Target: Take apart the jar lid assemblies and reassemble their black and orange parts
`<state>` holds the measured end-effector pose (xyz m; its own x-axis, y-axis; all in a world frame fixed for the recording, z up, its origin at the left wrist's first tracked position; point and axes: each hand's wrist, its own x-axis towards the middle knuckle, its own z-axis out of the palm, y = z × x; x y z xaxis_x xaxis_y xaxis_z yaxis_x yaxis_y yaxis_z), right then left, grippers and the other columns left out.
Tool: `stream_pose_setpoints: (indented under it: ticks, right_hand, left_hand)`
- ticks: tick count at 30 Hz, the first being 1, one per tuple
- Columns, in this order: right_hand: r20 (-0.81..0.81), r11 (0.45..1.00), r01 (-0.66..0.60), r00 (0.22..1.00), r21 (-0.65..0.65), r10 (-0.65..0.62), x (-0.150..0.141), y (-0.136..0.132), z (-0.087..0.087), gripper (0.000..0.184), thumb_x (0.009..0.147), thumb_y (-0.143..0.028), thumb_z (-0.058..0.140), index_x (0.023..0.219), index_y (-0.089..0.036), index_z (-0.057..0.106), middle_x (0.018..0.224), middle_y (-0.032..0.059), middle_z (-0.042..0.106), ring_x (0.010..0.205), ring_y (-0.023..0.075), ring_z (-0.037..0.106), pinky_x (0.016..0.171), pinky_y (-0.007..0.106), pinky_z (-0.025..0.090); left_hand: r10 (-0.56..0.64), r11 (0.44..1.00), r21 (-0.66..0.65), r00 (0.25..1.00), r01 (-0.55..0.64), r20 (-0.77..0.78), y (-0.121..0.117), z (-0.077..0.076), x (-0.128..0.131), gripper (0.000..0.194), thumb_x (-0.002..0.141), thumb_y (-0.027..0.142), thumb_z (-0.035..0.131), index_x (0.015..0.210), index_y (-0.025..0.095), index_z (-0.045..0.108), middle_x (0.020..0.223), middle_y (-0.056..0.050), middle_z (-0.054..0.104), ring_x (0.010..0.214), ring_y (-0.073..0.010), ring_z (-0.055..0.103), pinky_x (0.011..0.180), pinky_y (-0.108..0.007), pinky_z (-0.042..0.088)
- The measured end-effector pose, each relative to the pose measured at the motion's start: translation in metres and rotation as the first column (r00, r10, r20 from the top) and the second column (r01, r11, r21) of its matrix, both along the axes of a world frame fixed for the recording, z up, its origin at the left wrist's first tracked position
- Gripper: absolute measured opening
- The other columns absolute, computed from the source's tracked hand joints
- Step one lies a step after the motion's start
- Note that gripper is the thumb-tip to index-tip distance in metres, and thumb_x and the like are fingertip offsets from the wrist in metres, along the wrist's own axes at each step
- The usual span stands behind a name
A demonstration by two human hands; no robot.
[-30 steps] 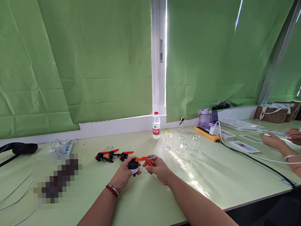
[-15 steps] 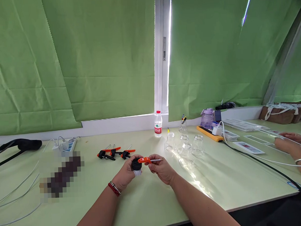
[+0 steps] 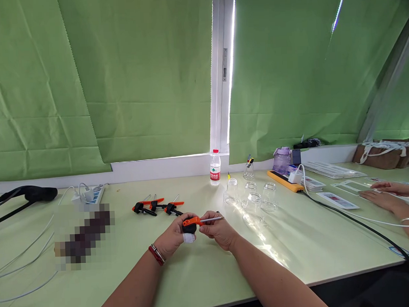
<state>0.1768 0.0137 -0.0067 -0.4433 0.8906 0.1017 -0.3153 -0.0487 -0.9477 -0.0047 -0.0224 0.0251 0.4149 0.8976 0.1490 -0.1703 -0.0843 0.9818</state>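
My left hand (image 3: 175, 235) is closed round a rounded black part (image 3: 190, 228), a white wrap showing on its thumb. Between the fingers of my right hand (image 3: 215, 231) is an angled orange piece (image 3: 192, 221) with a thin metal rod (image 3: 211, 219) sticking out to the right. The orange piece's left end lies over the top of the black part; whether they are joined, I cannot tell. Just beyond my left hand lie three similar black-and-orange pieces with metal rods, among them a left one (image 3: 139, 207) and a right one (image 3: 169, 209).
Several clear glass jars (image 3: 269, 198) stand to the right of a water bottle (image 3: 215, 169). An orange power strip (image 3: 285, 182), cables and printed cards (image 3: 338, 200) are farther right, near another person's hands (image 3: 382, 200). A white power strip (image 3: 95, 196) and a pixelated patch (image 3: 88, 236) are at left.
The orange piece has shifted left and now lies across the top of the black part, which has turned in my left hand. My right hand has moved closer to my left.
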Motion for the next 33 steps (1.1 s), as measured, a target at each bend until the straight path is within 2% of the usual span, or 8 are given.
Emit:
stream_pose_setpoints:
  ticks: [6,11,14,17,19,22,28,33]
  right_hand:
    - [0.065,0.999,0.006,0.998,0.04,-0.009,-0.004,-0.004,0.001,0.043,0.051,-0.04,0.085,0.077,-0.019,0.057,0.057,-0.0068,0.049,0.05,0.0063,0.033,0.047,0.022,0.023]
    - [0.34,0.941,0.015,0.93,0.339,-0.137,-0.008,-0.005,-0.004,0.03,0.072,-0.038,0.07,0.094,-0.018,0.063,0.08,0.0012,0.06,0.065,0.0117,0.05,0.062,0.027,0.042]
    - [0.52,0.83,-0.052,0.801,0.555,-0.297,-0.013,-0.009,-0.006,0.035,0.08,-0.026,0.06,0.115,-0.02,0.059,0.107,0.0079,0.062,0.079,0.0159,0.057,0.074,0.032,0.047]
    - [0.616,0.669,-0.245,0.681,0.702,-0.397,-0.021,-0.013,-0.003,0.046,0.084,-0.016,0.048,0.13,-0.019,0.05,0.131,0.0117,0.053,0.108,0.0231,0.054,0.093,0.038,0.042]
    - [0.673,0.57,-0.394,0.594,0.721,-0.44,-0.026,-0.015,0.0,0.052,0.082,-0.01,0.046,0.132,-0.019,0.049,0.136,0.011,0.051,0.119,0.0263,0.047,0.099,0.042,0.037]
    - [0.742,0.48,-0.567,0.491,0.67,-0.456,-0.031,-0.015,0.003,0.052,0.074,-0.006,0.051,0.125,-0.018,0.056,0.128,0.0104,0.058,0.114,0.0273,0.05,0.095,0.041,0.039]
    - [0.726,0.296,-0.691,0.485,0.66,-0.487,-0.03,-0.021,0.001,0.03,0.079,-0.005,0.051,0.101,-0.019,0.065,0.106,0.0085,0.067,0.098,0.0208,0.055,0.086,0.031,0.041]
    - [0.623,0.047,-0.776,0.466,0.629,-0.628,-0.033,-0.034,0.0,0.014,0.083,-0.008,0.051,0.085,-0.015,0.063,0.085,0.007,0.065,0.083,0.0195,0.054,0.076,0.03,0.042]
  left_hand:
    - [0.047,0.993,-0.113,0.988,-0.03,0.15,-0.002,0.004,0.002,0.037,0.077,0.046,0.064,0.097,0.015,0.066,0.07,-0.002,0.055,0.056,-0.0107,0.046,0.053,-0.025,0.035]
    - [0.212,0.976,-0.098,0.94,-0.193,0.267,0.005,0.007,-0.004,0.029,0.079,0.039,0.062,0.095,0.015,0.064,0.069,-0.001,0.055,0.053,-0.0092,0.045,0.051,-0.024,0.036]
    - [0.321,0.947,-0.088,0.88,-0.31,0.349,0.012,0.007,-0.011,0.026,0.082,0.038,0.058,0.095,0.016,0.062,0.066,0.001,0.055,0.053,-0.0098,0.048,0.052,-0.024,0.038]
    - [0.386,0.92,-0.103,0.836,-0.377,0.391,0.016,0.005,-0.014,0.022,0.081,0.037,0.058,0.09,0.017,0.06,0.059,0.004,0.051,0.05,-0.0097,0.046,0.05,-0.024,0.038]
    - [0.42,0.906,-0.128,0.818,-0.404,0.394,0.017,0.004,-0.013,0.021,0.079,0.036,0.06,0.087,0.017,0.059,0.058,0.004,0.05,0.049,-0.0092,0.045,0.049,-0.023,0.038]
    - [0.428,0.903,-0.14,0.822,-0.406,0.375,0.015,0.005,-0.01,0.02,0.078,0.035,0.061,0.084,0.016,0.058,0.057,0.005,0.049,0.048,-0.0083,0.044,0.049,-0.023,0.038]
    - [0.415,0.91,-0.14,0.844,-0.391,0.34,0.014,0.004,-0.007,0.023,0.077,0.035,0.061,0.089,0.015,0.058,0.057,0.005,0.048,0.047,-0.008,0.042,0.048,-0.023,0.036]
    - [0.438,0.898,-0.162,0.864,-0.408,0.25,0.012,0.002,-0.003,0.031,0.075,0.041,0.062,0.092,0.015,0.057,0.057,0.006,0.048,0.046,-0.0083,0.042,0.048,-0.024,0.035]
